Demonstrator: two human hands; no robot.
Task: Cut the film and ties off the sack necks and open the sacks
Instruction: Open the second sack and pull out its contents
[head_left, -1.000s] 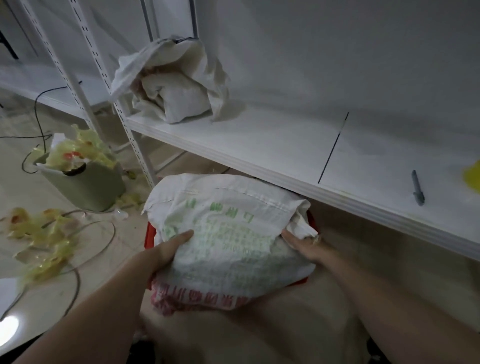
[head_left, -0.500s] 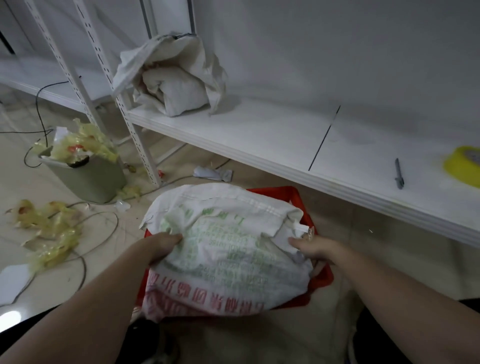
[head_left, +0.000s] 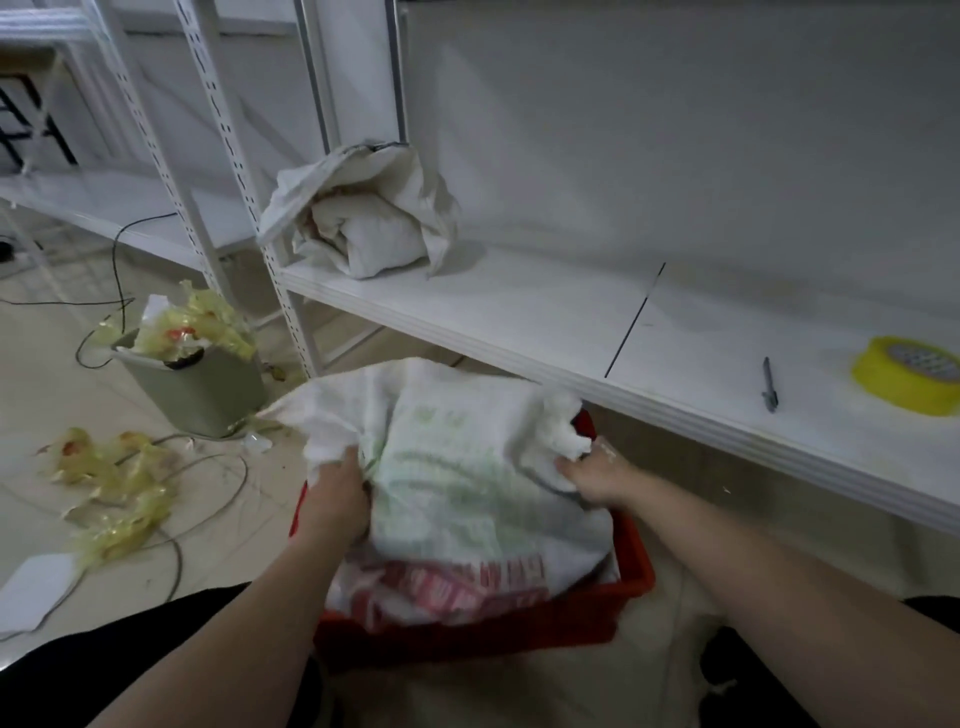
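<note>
The printed sack (head_left: 457, 483) lies in the red crate (head_left: 631, 566) on the floor (head_left: 52, 395), below the front edge of the shelf (head_left: 519, 322). The hands are apart — left hand (head_left: 335, 499) and right hand (head_left: 592, 475) each bunch its fabric at opposite sides, probably to spread the neck open.

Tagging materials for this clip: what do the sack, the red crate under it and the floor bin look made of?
The sack: probably woven plastic cloth, matte white with green and red print; it bunches in soft folds. The crate: likely moulded plastic, smooth red, stiff straight rim. The bin: probably plastic, dull grey-green, smooth walls.
</note>
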